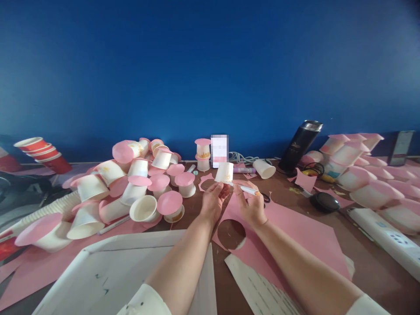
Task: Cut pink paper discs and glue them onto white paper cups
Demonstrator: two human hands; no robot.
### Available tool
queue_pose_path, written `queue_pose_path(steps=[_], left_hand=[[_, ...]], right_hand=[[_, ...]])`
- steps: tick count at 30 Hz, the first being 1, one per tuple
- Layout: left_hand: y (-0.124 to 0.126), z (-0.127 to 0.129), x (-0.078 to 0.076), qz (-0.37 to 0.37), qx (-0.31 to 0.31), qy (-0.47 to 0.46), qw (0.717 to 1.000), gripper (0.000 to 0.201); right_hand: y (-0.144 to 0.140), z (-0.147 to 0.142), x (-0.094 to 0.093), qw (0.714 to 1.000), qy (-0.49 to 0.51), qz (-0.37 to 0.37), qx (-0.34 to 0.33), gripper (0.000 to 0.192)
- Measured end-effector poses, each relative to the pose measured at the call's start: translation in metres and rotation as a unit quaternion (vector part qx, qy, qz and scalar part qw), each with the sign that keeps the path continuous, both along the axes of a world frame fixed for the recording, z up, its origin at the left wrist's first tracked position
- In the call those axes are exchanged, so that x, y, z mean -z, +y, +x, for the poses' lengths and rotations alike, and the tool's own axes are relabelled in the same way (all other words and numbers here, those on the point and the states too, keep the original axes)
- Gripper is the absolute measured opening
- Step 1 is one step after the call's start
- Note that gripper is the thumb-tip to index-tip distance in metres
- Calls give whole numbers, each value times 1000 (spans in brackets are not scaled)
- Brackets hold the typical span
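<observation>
Left hand (212, 199) pinches an upturned paper cup (224, 172) standing on pink paper (295, 234), centre of the table; right hand (251, 204) grips a white pen (246, 189) against its rim. Judgement: cup should be pressed flat, pen tip hugging the rim.

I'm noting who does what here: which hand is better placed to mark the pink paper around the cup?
Right, probably. The right hand already grips the pen, its tip near the upturned cup on the pink paper. The left hand is busy steadying the cup.
</observation>
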State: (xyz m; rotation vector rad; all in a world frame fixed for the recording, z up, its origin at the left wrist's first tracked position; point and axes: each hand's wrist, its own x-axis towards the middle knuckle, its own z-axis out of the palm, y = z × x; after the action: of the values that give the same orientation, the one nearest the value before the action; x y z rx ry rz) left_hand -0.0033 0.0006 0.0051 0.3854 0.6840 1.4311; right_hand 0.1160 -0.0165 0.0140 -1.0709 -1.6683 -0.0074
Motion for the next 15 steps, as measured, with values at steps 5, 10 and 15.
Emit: queue_pose_path(steps=[5, 10, 15], left_hand=[[1, 1, 4, 12, -1, 34, 999, 27], [1, 1, 6, 33, 2, 53, 998, 32], [-1, 3, 3, 45, 6, 70, 996, 36]], right_hand=[[0, 0, 0, 1000, -9, -3, 7, 18], [-1, 0, 0, 1000, -14, 12, 5, 17], [-2, 0, 0, 1000, -15, 13, -5, 17]])
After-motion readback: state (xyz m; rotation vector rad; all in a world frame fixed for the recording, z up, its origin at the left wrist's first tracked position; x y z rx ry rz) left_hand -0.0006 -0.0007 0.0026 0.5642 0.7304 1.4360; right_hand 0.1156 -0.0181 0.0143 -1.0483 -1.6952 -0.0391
